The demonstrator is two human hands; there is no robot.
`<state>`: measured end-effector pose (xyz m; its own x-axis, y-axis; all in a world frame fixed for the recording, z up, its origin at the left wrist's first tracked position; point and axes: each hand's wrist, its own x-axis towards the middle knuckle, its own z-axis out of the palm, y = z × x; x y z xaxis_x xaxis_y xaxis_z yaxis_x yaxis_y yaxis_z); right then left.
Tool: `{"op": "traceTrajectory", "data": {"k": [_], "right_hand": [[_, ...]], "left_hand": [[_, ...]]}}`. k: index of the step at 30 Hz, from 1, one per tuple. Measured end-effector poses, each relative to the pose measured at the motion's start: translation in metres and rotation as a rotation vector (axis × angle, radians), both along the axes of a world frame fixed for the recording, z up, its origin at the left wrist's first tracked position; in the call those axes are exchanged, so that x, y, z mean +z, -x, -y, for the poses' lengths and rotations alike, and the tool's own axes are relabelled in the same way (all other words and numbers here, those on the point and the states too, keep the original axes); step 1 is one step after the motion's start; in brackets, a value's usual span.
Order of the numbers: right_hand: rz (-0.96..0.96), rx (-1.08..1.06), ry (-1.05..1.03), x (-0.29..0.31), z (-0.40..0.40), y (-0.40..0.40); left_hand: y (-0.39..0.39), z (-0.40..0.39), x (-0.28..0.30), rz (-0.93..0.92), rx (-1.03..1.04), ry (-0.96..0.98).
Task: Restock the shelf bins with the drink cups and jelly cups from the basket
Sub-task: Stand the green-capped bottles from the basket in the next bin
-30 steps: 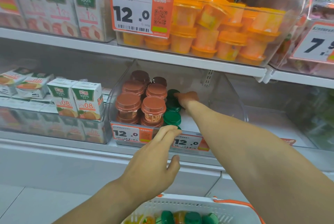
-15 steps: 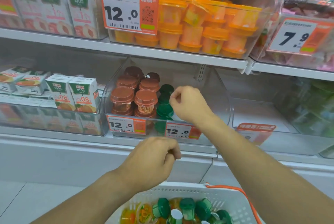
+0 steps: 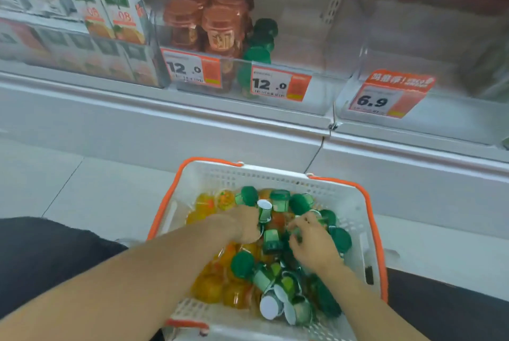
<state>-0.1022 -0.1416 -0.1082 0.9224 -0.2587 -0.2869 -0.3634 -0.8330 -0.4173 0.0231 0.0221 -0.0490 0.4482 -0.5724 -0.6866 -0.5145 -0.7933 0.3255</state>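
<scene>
Both hands, left hand (image 3: 243, 223) and right hand (image 3: 312, 241), among green-lidded cups (image 3: 279, 200) in white basket (image 3: 355, 211)

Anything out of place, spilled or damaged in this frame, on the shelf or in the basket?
Nothing spilled or visibly damaged. The green-lidded cups in the white basket lie jumbled on their sides, mixed with orange jelly cups, which is normal for loose stock. Both hands are among them. Motion blur hides finer detail.

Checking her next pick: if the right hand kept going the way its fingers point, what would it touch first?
Probably the green-lidded cup lying just left of the right hand in the basket; depth is unclear, and the fingers may already touch it.
</scene>
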Motion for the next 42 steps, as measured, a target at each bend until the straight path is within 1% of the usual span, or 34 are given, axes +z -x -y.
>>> {"op": "traceTrajectory", "data": {"k": [3, 5, 7, 9, 12, 15, 17, 19, 22, 26, 30, 33, 34, 36, 37, 39, 40, 42], "right_hand": [[-0.095, 0.096, 0.037, -0.013, -0.003, 0.018], [-0.094, 0.093, 0.087, -0.014, -0.007, 0.02], [-0.053, 0.058, 0.144, -0.012, -0.014, 0.02], [-0.043, 0.04, 0.189, -0.01, -0.019, 0.021], [-0.177, 0.031, 0.24, -0.006, -0.023, 0.022], [-0.215, 0.012, 0.187, 0.001, -0.025, 0.02], [-0.334, 0.028, 0.096, 0.007, -0.027, 0.018], [-0.45, 0.053, 0.04, 0.014, -0.028, 0.016], [-0.553, 0.133, 0.082, 0.022, -0.03, 0.017], [-0.583, 0.155, 0.143, 0.023, -0.034, 0.016], [-0.603, 0.126, 0.122, 0.02, -0.042, 0.016], [-0.606, 0.059, -0.02, 0.022, -0.042, 0.01], [-0.592, 0.018, -0.077, 0.024, -0.04, 0.006], [-0.555, -0.082, -0.22, 0.031, -0.034, -0.001], [-0.53, -0.154, -0.327, 0.038, -0.03, -0.005], [-0.472, -0.329, -0.623, 0.056, -0.019, -0.013], [-0.442, -0.404, -0.799, 0.068, -0.015, -0.017], [-0.366, -0.502, -1.124, 0.093, -0.007, -0.026]], "left_hand": [[0.034, -0.001, -0.041, -0.031, 0.105, 0.037], [0.053, 0.0, -0.056, -0.068, 0.095, 0.021], [0.065, 0.001, -0.067, -0.098, 0.112, 0.003], [0.071, 0.001, -0.071, -0.111, 0.15, 0.031], [0.077, 0.002, -0.071, -0.106, 0.217, 0.086], [0.081, 0.003, -0.073, -0.095, 0.281, 0.096], [0.081, 0.005, -0.077, -0.108, 0.267, 0.079], [0.083, 0.007, -0.076, -0.134, 0.205, 0.01], [0.088, 0.011, -0.074, -0.069, 0.126, -0.052], [0.077, 0.017, -0.053, -0.055, 0.032, -0.143], [0.039, 0.017, -0.014, -0.196, 0.02, -0.22], [0.011, 0.009, 0.025, -0.32, 0.028, -0.231], [0.004, 0.006, 0.042, -0.332, 0.031, -0.231], [-0.011, 0.002, 0.076, -0.287, 0.006, -0.235], [-0.018, -0.001, 0.094, -0.236, -0.01, -0.229], [-0.031, -0.008, 0.122, -0.161, 0.014, -0.175], [-0.039, -0.011, 0.132, -0.17, 0.065, -0.125], [-0.051, -0.016, 0.148, -0.276, 0.231, 0.024]]}}
